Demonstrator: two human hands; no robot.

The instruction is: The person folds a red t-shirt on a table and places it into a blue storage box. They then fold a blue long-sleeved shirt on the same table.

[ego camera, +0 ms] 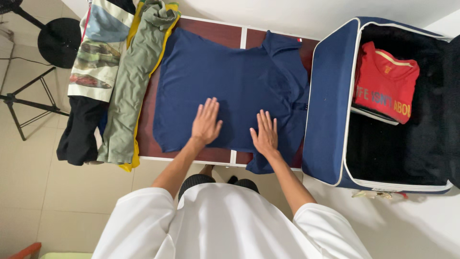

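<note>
Two hands: your left hand (206, 122) and right hand (265, 134) both lie flat, palms down, on the navy shirt (230, 81)
Left fingers: your fingers (208, 106) are stretched out and slightly fanned, gripping nothing, only pressing on the cloth
Right fingers: the same, straight and a little spread, pointing away from you, nothing held
Shirt: it is spread over the brown table (211, 31), reaching well beyond your fingertips on the far side and out to both sides of your hands; its near hem sits just behind your wrists
Shirt's right end: the collar side is bunched and rumpled beside the suitcase (330, 110), and a corner hangs over the near table edge
Pile on the left: an olive garment (132, 91) over a yellow one, a printed shirt (98, 52) and a black garment (79, 129) drape off the table end, well apart from your left hand
Suitcase: open, blue outside, black inside, with a folded red shirt (385, 81) in its far corner
Hidden: the cloth under your palms is covered, and your white top hides the floor near you
Cut off: the suitcase's right side and the tops of the piled garments run out of view
</note>
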